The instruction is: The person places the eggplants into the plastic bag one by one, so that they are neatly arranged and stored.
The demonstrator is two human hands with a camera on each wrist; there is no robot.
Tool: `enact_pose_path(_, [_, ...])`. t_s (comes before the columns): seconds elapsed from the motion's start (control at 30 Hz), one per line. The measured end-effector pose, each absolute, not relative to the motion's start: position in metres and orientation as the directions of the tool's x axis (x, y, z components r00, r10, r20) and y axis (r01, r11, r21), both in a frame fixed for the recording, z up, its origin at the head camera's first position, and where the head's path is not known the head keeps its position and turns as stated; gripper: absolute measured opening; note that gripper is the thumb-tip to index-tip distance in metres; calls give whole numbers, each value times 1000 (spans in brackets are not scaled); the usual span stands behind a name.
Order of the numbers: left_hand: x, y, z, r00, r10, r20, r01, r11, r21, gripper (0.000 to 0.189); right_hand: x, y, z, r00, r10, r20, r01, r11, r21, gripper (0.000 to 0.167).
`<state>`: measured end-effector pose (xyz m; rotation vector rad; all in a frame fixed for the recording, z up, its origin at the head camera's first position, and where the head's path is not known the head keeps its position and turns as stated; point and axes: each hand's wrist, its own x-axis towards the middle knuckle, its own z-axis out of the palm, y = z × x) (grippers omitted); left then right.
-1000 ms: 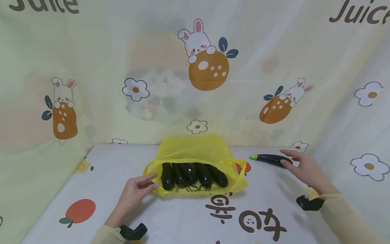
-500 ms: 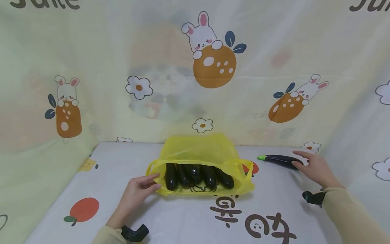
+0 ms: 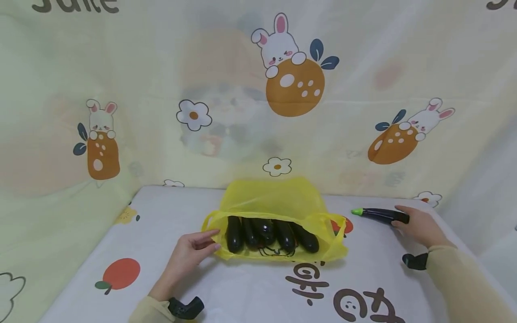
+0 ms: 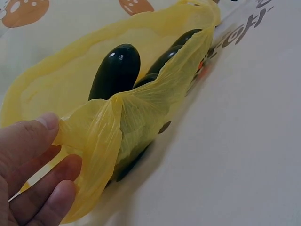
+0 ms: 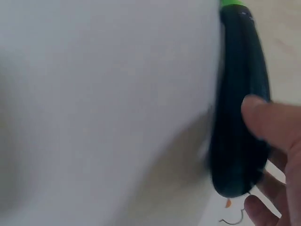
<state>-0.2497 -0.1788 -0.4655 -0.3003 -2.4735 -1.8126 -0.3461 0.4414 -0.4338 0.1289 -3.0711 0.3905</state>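
Observation:
A yellow plastic bag [image 3: 274, 195] lies on its side at mid-table, its mouth facing me. Several dark, glossy eggplants [image 3: 235, 237] rest inside, their far ends hidden. My left hand [image 3: 189, 255] pinches the left edge of the bag's mouth; in the left wrist view the thumb [image 4: 40, 129] lies over the thin plastic. To the right of the bag is a single eggplant [image 3: 377, 215] with a bright green stem end pointing left. My right hand [image 3: 420, 225] grips its blunt end, thumb on the near side and fingers behind, as the right wrist view shows.
A white printed cloth [image 3: 242, 291] covers the table. Behind it hangs a pale curtain [image 3: 226, 58] with rabbit and flower prints, close to the table's far edge. The bag's loose right handle [image 3: 338, 233] lies between the bag and the single eggplant.
My right hand's fingers have closed round the single eggplant's blunt end, where they were spread beside it before. The head view has swung left. My left hand stays at the bag's edge.

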Motion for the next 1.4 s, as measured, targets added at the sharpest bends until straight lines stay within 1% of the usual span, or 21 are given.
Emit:
enact_pose_path(0.1, [-250,-178,-466,-976,132,173,205,292,934,42,-346,441,-436,-997,-62,50,-72,970,-233,61])
enact_pose_path(0.2, [-251,-177,-467,-978,121,170,200,299,933,41,-347,440,-438,-993,-71,90,-89,975,-205,57])
enact_pose_path(0.27, [-250,-177,-466,-980,114,166,193,300,934,41,-346,439,-439,-991,-79,109,-100,976,-195,58])
enact_pose_path(0.4, [-249,-178,-464,-980,109,165,190,296,936,41,-343,436,-439,-991,-77,106,-97,974,-204,62])
enact_pose_path(0.57, [-249,-176,-464,-979,116,168,195,300,934,41,-325,430,-425,-993,-54,107,-77,971,-227,64])
enact_pose_path(0.67, [-249,-174,-463,-981,105,163,188,308,933,40,-309,422,-410,-995,-27,100,-53,962,-266,70])
enact_pose_path(0.73, [-248,-173,-463,-983,91,158,179,314,932,39,-295,413,-399,-993,-7,119,-44,951,-305,74])
enact_pose_path(0.8, [-248,-173,-462,-985,82,153,171,314,934,39,-280,401,-388,-986,4,164,-52,941,-333,76])
enact_pose_path(0.87, [-247,-172,-461,-984,79,159,176,314,933,38,-264,386,-376,-980,6,199,-65,936,-347,75])
enact_pose_path(0.93, [-247,-172,-460,-982,81,168,185,314,931,39,-247,367,-367,-971,-13,238,-98,932,-349,69])
enact_pose_path(1.03, [-246,-173,-459,-981,75,177,191,310,931,39,-226,337,-358,-969,-50,242,-138,921,-364,64])
enact_pose_path(1.13, [-245,-173,-459,-983,66,169,181,307,934,39,-209,308,-358,-962,-107,251,-200,902,-382,58])
enact_pose_path(1.23, [-245,-171,-459,-985,55,164,173,316,933,38,-197,280,-363,-966,-158,205,-232,879,-416,52])
enact_pose_path(1.33, [-244,-168,-458,-984,50,173,179,327,928,37,-190,255,-369,-975,-180,130,-220,868,-446,52])
enact_pose_path(1.4, [-244,-165,-457,-983,51,176,183,326,928,37,-189,238,-373,-978,-181,103,-209,871,-446,48])
